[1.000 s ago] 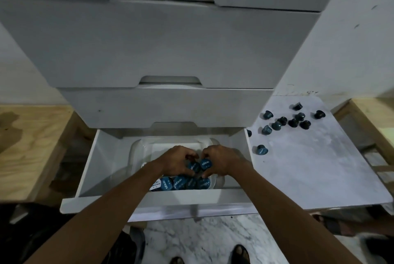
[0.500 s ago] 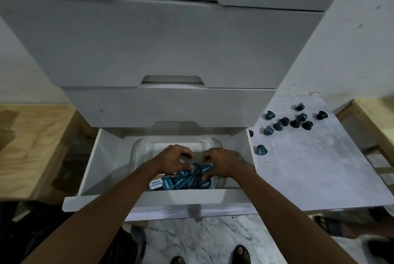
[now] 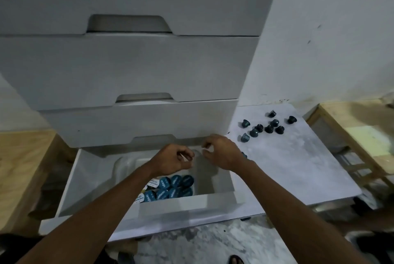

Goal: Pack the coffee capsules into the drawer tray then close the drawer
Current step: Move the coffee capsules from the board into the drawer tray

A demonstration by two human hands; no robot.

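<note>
The bottom drawer (image 3: 89, 178) of a white cabinet stands pulled out. A clear plastic tray (image 3: 125, 164) lies inside it, and several blue coffee capsules (image 3: 170, 187) sit packed lid-up at its near end. My left hand (image 3: 173, 160) and my right hand (image 3: 221, 153) hover above the tray's far end, fingers loosely curled, with nothing visible in either. Several more dark capsules (image 3: 266, 127) lie scattered on the white marble slab (image 3: 298, 167) to the right of the drawer.
Upper cabinet drawers (image 3: 136, 72) overhang the open one. Wooden surfaces flank the scene at left (image 3: 19, 167) and right (image 3: 358, 135). A white wall (image 3: 330, 40) rises behind the slab. Marble floor and a sandalled foot (image 3: 235, 260) show below.
Both hands have let go of the capsules in the tray and risen toward its far end, the right hand drifting right. The camera has tilted, so the scene sits lower.
</note>
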